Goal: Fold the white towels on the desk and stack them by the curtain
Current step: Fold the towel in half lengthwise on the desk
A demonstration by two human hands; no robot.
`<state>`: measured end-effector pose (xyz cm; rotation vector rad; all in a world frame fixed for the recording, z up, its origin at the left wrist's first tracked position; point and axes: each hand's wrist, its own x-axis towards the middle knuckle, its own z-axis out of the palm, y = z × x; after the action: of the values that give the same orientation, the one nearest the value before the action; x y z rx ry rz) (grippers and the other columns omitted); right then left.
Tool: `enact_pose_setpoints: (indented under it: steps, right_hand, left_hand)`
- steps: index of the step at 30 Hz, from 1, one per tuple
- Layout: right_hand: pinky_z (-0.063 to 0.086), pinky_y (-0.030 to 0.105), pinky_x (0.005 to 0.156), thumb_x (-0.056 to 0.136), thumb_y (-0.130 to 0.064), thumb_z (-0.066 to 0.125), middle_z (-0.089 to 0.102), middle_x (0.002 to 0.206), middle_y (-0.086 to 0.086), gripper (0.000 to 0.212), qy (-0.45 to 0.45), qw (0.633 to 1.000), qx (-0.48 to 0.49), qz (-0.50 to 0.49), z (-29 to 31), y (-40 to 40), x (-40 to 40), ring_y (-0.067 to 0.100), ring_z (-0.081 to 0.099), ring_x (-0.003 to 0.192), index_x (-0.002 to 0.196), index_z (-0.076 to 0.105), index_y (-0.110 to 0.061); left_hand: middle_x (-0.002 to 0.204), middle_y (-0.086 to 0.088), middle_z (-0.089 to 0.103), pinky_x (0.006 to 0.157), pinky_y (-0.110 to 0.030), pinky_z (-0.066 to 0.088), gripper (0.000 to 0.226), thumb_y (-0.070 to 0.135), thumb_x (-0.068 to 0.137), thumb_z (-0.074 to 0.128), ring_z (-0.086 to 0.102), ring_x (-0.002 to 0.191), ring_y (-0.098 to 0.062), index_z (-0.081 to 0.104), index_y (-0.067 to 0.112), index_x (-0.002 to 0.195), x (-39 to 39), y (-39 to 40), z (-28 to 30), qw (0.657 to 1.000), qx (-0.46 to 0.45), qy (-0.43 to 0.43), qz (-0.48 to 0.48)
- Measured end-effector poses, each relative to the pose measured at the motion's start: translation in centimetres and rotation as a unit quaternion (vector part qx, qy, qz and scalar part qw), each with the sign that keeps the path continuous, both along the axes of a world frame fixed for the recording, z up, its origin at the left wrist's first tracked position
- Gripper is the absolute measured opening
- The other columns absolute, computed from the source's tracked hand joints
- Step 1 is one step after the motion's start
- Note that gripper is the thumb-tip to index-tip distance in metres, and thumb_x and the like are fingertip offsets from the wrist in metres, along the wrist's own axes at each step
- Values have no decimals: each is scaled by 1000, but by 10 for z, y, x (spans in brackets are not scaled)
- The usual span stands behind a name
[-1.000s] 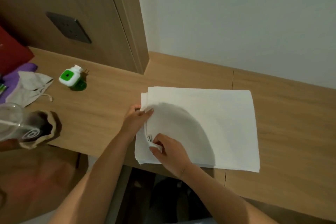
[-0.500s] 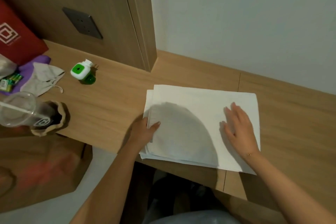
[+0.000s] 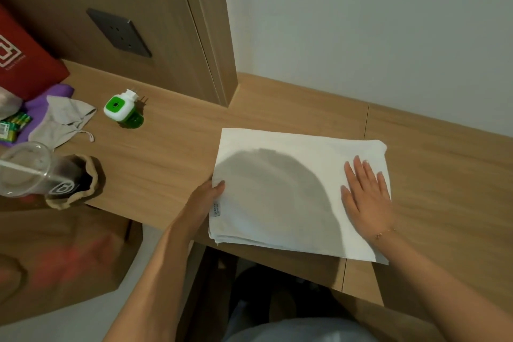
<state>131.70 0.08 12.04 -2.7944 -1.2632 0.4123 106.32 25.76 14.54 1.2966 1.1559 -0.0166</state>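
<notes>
Now my left hand (image 3: pixel 204 200) pinches the folded white cloth towel's (image 3: pixel 280 175) left edge while my right hand (image 3: pixel 366 197) presses flat, fingers straight, on its right side. Well apart on the light wooden desk (image 3: pixel 172 153) lie a green-and-white plug-in device (image 3: pixel 120 108) and a clear plastic cup (image 3: pixel 26 168).

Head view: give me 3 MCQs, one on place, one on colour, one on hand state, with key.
1. Where does the right hand lie?
A. on the folded white towel's right part
B. on the plastic cup
C. on the wall socket

2. What colour is the plug-in device on the desk?
A. blue and black
B. green and white
C. all red

3. How is the left hand?
A. flat on bare desk
B. raised in the air
C. gripping the towel's left edge

Key: A, palm flat on cloth; B, green face, white body; C, thumb over the edge.
</notes>
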Motion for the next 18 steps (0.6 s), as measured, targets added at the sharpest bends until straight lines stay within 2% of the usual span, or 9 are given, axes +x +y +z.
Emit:
enact_pose_setpoints:
  steps: [3,7,10,14,16,18]
  right_hand:
    - [-13,35,119,100,-43,4,-13,162,-2,59,-31,999,-18,1,-5,0,-4,12,-18,147,155,-3,-23]
    - [-10,37,120,100,-42,5,-12,162,-2,59,-37,999,-21,-4,-6,1,-6,12,-16,148,155,-3,-22]
    - [-11,37,120,99,-41,5,-12,162,-2,59,-38,999,-20,-5,-7,1,-5,12,-16,148,155,-4,-23]
    - [-11,37,120,100,-41,6,-12,162,-2,59,-32,999,-20,0,-6,0,-5,12,-16,148,154,-6,-23]
    - [-12,35,120,99,-43,4,-16,161,-2,59,-21,999,-29,5,-6,0,-4,12,-20,147,153,-10,-23]
    - [-17,30,118,98,-45,0,-19,160,-3,60,-2,1000,-26,13,-5,0,-1,9,-24,145,152,-13,-23]
  left_hand:
    - [113,-3,66,93,-44,50,44,46,102,38,63,100,-23,51,21,136,-5,-8,-13,984,117,114,-70]
    - [86,0,62,71,-37,50,40,52,100,36,62,79,-21,47,16,110,-8,-35,-15,946,251,195,-64]
    - [85,3,60,62,-33,47,35,51,99,39,61,72,-18,42,18,108,-14,-50,-13,935,282,211,-54]
    - [80,5,62,62,-40,56,32,55,96,32,62,68,-15,41,24,103,-28,-66,-16,935,310,172,-22]
    - [84,6,63,66,-41,56,37,58,95,31,64,74,-17,44,25,103,-28,-64,-16,939,302,164,-3]
    - [92,6,62,74,-42,56,35,56,95,40,64,86,-21,47,25,109,-25,-59,-14,940,300,164,6]
